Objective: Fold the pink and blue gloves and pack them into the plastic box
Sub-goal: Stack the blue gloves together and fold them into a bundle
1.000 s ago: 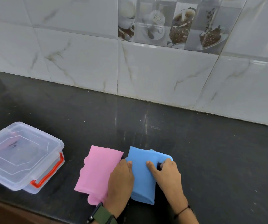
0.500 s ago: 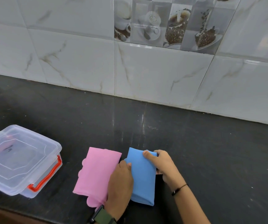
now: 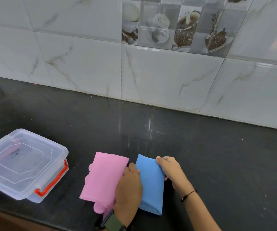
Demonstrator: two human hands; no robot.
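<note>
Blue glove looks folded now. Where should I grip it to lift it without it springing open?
Probably pinch the blue glove across its long sides near the middle, coming from above. It lies flat as a narrow rectangle with the right hand on its far right corner, so fingers spanning both long edges should keep the layers together.

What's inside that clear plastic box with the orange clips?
The plastic box sits closed under its lid, and nothing shows clearly through it except dark smudges. The pink glove and blue glove lie folded outside it on the counter.
</note>
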